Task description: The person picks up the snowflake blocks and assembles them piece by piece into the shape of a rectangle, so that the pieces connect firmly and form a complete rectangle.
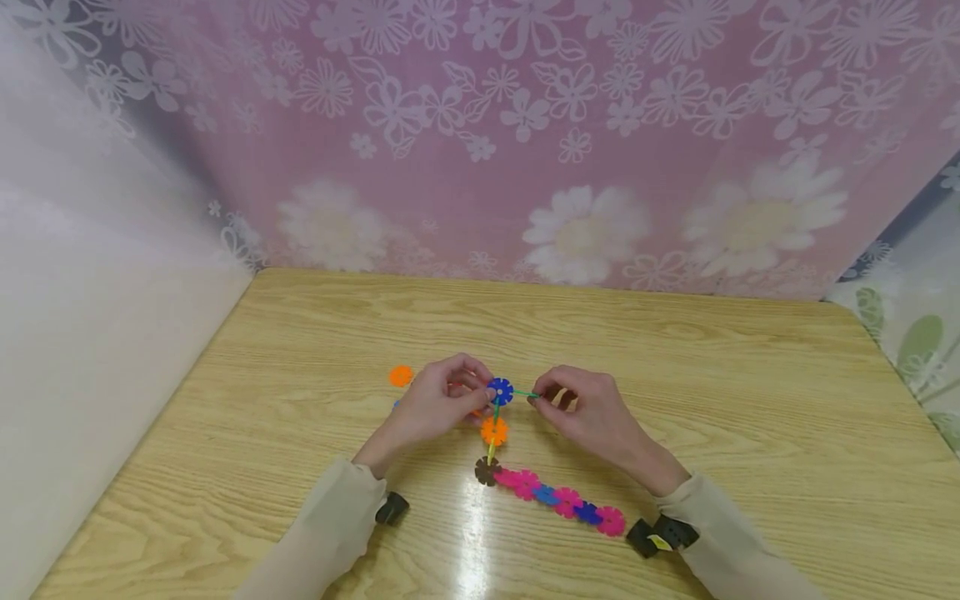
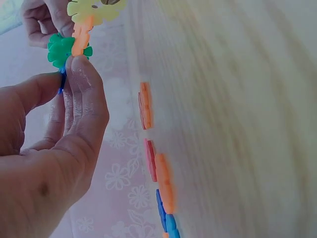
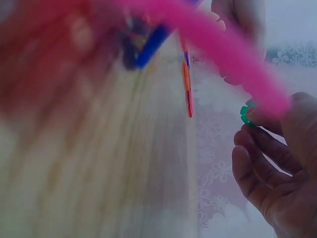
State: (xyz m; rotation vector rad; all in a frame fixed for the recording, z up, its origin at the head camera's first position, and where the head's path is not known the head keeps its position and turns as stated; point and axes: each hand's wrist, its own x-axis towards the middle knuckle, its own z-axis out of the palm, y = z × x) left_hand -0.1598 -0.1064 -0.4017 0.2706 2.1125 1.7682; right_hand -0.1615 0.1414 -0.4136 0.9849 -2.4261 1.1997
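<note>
Left grip [image 1: 440,400] pinched a notched blue plastic disc [image 1: 504,386], right grip [image 1: 594,408] a green one [image 1: 523,392] at 3 o'clock; probably mid-link, needed pushing.

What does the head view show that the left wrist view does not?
Only the head view shows the chain's run of pink and blue discs beyond the brown disc, and both sleeves.

Only the left wrist view shows the broad face of the yellow disc; the head view has it edge-on.

Both show the left hand pinching the blue disc, the right hand close by, and the chain's orange disc.
</note>
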